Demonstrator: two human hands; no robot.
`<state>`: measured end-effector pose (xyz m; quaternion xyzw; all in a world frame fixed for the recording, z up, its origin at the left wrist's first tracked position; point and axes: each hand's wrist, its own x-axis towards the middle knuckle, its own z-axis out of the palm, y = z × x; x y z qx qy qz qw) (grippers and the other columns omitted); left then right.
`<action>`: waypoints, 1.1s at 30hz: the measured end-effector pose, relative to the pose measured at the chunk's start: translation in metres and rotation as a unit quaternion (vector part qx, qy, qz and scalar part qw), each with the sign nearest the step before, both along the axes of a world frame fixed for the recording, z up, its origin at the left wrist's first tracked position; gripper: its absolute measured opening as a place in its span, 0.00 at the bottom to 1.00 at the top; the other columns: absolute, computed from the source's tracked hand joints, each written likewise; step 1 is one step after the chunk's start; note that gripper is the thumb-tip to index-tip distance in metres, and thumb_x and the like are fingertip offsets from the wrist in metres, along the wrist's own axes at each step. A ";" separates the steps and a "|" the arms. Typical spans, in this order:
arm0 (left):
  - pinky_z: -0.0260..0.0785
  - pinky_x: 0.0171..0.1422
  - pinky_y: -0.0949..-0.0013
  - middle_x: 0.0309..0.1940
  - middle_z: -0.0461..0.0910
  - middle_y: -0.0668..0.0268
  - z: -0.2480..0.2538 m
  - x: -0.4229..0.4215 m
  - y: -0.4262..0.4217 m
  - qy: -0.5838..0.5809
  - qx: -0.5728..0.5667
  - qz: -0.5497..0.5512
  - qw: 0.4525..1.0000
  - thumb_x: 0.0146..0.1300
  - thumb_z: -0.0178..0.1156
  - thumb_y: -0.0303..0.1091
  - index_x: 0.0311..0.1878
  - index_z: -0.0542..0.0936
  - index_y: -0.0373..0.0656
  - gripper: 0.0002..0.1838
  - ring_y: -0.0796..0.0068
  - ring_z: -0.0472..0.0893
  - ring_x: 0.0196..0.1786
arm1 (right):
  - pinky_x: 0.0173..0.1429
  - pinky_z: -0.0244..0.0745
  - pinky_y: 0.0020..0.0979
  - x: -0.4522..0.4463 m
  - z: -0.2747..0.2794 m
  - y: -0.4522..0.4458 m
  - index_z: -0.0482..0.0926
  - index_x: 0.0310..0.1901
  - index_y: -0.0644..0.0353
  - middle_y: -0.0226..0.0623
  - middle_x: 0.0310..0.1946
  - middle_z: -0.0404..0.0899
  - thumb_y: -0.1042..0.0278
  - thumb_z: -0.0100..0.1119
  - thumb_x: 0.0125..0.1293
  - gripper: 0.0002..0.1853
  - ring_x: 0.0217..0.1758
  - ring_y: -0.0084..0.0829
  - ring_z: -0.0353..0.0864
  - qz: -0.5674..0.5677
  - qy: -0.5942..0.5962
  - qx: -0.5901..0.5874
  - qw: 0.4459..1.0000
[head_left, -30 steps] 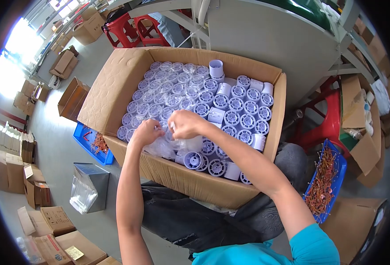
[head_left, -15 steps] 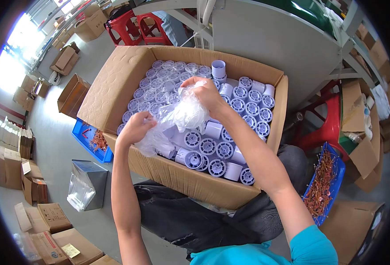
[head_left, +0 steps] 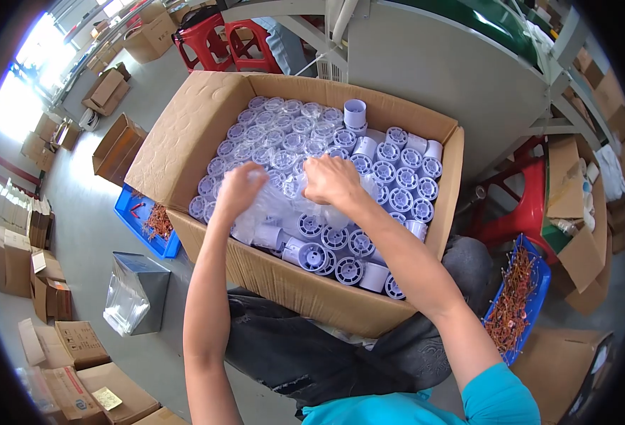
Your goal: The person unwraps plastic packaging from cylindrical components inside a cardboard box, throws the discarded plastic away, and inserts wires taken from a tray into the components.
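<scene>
Crumpled clear plastic film [head_left: 273, 211] spans both hands above round pale-lavender plastic spools [head_left: 349, 270] packed inside an open brown cardboard carton [head_left: 312, 296]. The left hand's [head_left: 243, 188] fingers look curled around one part, though blur hides their exact grip; the right hand's [head_left: 332, 181] fingers close on another.

Turquoise short-sleeved top [head_left: 369, 411]; faded black trousers [head_left: 291, 347], ripped on one leg.

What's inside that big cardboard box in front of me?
Pale purple round plastic parts fill the big cardboard box, with clear plastic over some. Whatever lies beneath the top parts or behind your hands is hidden.
</scene>
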<state>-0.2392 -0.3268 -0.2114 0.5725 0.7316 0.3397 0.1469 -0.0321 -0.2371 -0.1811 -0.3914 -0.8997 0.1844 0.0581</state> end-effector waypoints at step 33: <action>0.67 0.54 0.58 0.39 0.76 0.46 0.020 0.010 0.005 0.018 -0.009 -0.019 1.000 0.62 0.60 0.34 0.42 0.78 0.29 0.15 0.48 0.76 0.48 | 0.44 0.78 0.43 -0.005 -0.018 0.019 0.84 0.28 0.60 0.51 0.30 0.82 0.67 0.62 0.43 0.09 0.38 0.48 0.84 0.037 0.176 -0.102 0.978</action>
